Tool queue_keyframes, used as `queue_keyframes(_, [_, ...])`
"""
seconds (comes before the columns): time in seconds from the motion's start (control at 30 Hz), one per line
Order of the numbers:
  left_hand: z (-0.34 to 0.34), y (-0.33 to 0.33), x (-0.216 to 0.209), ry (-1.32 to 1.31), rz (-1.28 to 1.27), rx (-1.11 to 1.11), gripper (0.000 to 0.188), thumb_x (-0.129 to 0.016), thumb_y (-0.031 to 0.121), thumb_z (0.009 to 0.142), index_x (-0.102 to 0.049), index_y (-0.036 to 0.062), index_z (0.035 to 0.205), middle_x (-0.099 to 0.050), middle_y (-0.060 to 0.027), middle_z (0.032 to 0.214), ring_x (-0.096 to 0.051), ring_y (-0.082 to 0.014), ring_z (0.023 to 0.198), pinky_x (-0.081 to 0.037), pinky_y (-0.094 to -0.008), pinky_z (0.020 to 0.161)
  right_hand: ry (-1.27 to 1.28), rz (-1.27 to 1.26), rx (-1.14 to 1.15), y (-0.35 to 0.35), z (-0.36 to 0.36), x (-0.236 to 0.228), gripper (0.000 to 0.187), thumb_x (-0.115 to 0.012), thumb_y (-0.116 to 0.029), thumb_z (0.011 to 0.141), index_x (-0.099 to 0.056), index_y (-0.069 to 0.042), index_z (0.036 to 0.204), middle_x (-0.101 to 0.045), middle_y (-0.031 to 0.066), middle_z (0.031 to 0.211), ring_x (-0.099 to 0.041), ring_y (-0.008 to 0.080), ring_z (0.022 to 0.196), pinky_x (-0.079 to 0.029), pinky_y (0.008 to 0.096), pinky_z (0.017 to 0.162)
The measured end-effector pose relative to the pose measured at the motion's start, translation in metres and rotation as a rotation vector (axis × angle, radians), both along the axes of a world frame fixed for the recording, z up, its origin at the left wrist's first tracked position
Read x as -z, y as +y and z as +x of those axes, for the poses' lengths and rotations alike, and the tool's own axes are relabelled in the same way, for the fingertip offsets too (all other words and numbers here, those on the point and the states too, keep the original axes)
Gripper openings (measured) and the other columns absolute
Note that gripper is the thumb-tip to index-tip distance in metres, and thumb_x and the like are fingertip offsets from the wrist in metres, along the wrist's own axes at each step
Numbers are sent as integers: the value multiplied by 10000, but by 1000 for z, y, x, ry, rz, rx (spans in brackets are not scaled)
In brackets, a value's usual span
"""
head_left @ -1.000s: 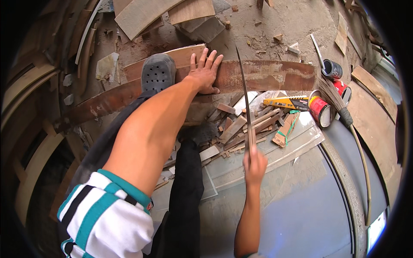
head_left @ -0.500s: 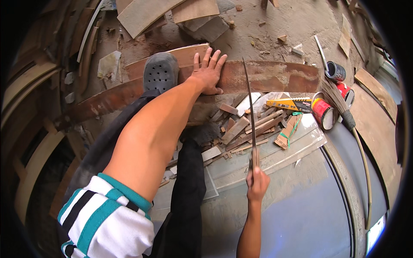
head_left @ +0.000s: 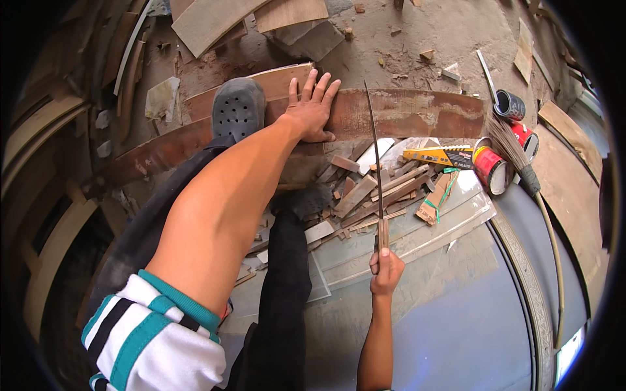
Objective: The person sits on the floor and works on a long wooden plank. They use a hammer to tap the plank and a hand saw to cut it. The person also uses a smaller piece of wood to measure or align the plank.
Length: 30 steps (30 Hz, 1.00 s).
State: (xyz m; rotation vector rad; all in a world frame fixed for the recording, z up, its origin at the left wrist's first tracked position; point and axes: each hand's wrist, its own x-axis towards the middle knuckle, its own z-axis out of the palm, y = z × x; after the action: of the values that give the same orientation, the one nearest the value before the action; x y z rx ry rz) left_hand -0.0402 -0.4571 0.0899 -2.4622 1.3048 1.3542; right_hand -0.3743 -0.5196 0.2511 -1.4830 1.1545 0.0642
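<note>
A long reddish-brown wooden plank point(head_left: 417, 112) lies crosswise in front of me. My left hand point(head_left: 311, 112) rests flat on it, fingers spread, just right of my foot in a grey clog point(head_left: 238, 107). The clog presses on the same plank. In my right hand point(head_left: 387, 271) is the wooden handle of a handsaw point(head_left: 377, 163), fingers wrapped round it. Seen almost edge-on, its thin dark blade points away from me and crosses the plank to the right of my left hand. Any cut under the blade is too small to make out.
Wood offcuts point(head_left: 357, 197) lie heaped below the plank beside a yellow box point(head_left: 437, 156) and a cardboard piece with green string point(head_left: 435, 201). To the right are a red can point(head_left: 490, 167), a dark can point(head_left: 510, 105) and a stick broom point(head_left: 538, 189). Boards point(head_left: 218, 25) lie beyond.
My right hand and the saw have shifted slightly forward, away from me. My left hand stays flat on the plank, and the clog remains on it.
</note>
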Motion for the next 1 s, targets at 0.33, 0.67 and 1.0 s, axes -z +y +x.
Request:
queue_keyframes(0.33, [2,-1,4,-16,5,22,1318,-828,577,705,25,129,1604,15,-165,1671,101,-427,1530,15,-672,1178,-56,-117,-17,-27,99,83,532,-487,-362,1046,-560,-32,635,-454,12,510,-395,97,467,-279,297,467])
queue_keyframes(0.67, [-1,-5,0,2,-23,13,1305,-832,557,706,14,135,1605,17,-159,1675,114,-417,1531,27,-678,1174,140,-16,-167,-74,155,45,581,-451,-397,1042,-569,-6,629,-506,92,510,-474,215,467,-364,379,527])
queue_keyframes(1.0, [-1,-2,-2,4,17,-6,1294,-836,551,698,-12,142,1608,0,-160,1674,100,-412,1534,19,-668,1178,293,165,47,-43,126,-77,541,-490,-422,1023,-584,-33,659,-414,-7,459,-421,112,393,-284,278,391])
